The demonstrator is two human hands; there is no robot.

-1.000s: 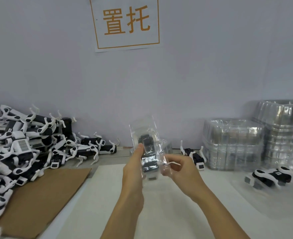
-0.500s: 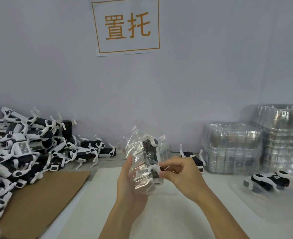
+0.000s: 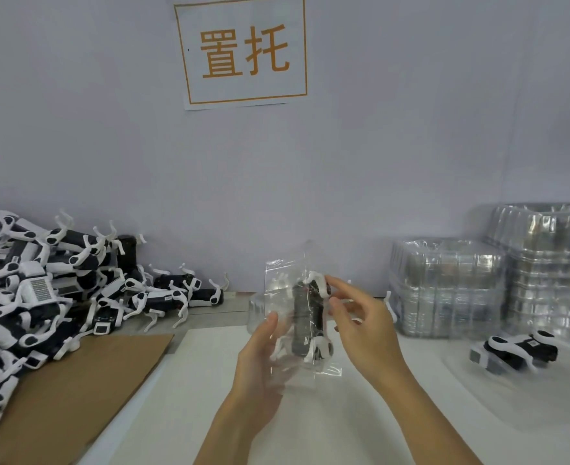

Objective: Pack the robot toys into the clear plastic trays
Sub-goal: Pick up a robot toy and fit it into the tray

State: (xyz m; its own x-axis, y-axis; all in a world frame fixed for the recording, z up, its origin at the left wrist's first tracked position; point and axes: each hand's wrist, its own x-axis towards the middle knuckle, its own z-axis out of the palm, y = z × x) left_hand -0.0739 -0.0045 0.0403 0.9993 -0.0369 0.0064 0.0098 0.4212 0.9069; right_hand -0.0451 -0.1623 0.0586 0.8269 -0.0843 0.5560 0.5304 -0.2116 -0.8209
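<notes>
Your toy pile [image 3: 35, 297] runs off the left edge. Tray stacks [image 3: 545, 273] are cut at the right. The toy [image 3: 515, 352] on the right is motion-blurred; its tray is barely visible.

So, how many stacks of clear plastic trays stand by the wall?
2, both at the right against the wall: a lower stack of trays nearer the middle, and a taller stack of trays beside it at the frame edge. More may lie beyond the edge.
</notes>
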